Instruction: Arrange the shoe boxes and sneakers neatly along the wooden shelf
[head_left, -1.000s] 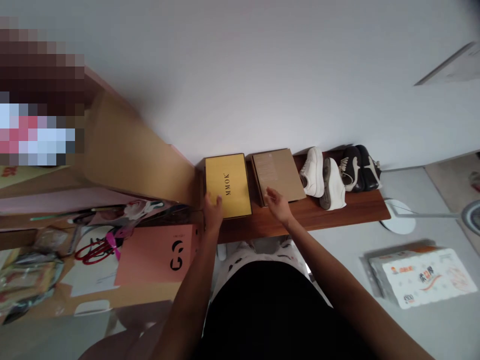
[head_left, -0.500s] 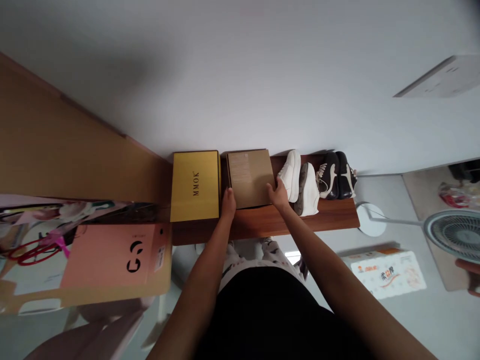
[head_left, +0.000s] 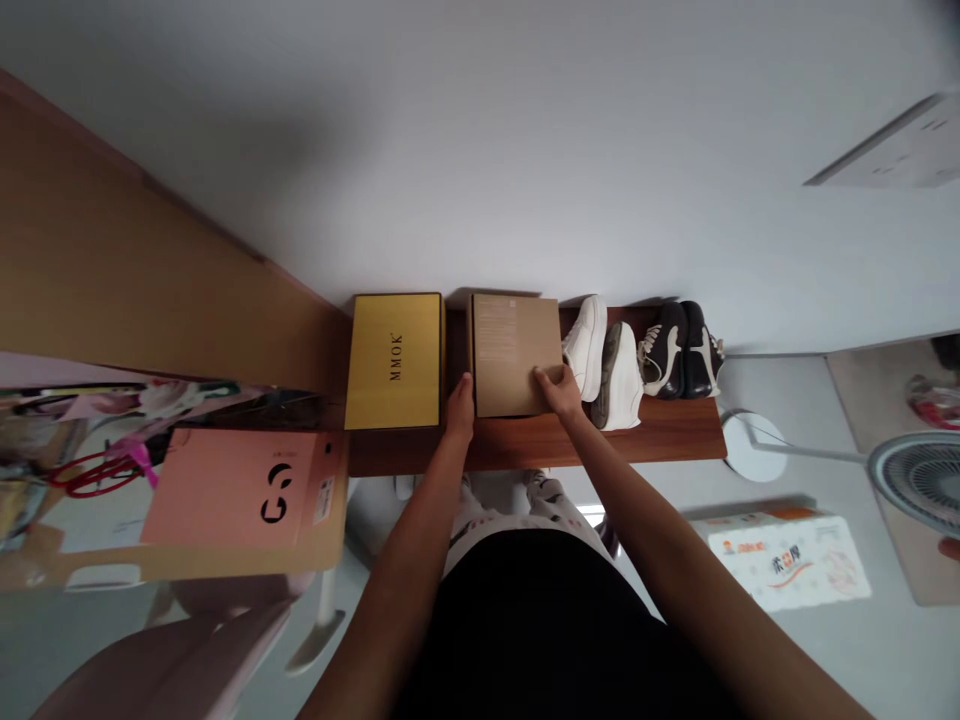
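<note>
1. The brown box (head_left: 517, 360) is held between two hands on the wooden shelf (head_left: 667, 438), with its back edge set toward the wall (head_left: 510, 150).
2. By the left hand (head_left: 460, 408) the box's left side is pressed near the front corner; the thumb is laid along the edge, while the other fingers are mostly hidden.
3. By the right hand (head_left: 562, 392) the front right corner is clamped, the thumb being placed on top and the fingers wrapped down the right side, beside the nearer white shoe (head_left: 589, 345).
4. To the left, the yellow box (head_left: 396, 360), marked MMOK, is separated from the brown box by a narrow gap.
5. To the right, the other white shoe (head_left: 622, 385) is seen tipped on its side, followed by a pair of dark shoes (head_left: 684, 350) set close together.
6. At far left, a pink box (head_left: 225, 487) is laid on a cluttered tan surface (head_left: 247, 562).
7. At right, a white printed pack (head_left: 791, 565) is seen below shelf level, and a fan (head_left: 919, 480) is cut off by the frame edge, with another person's fingertips (head_left: 951, 548) just below it.
</note>
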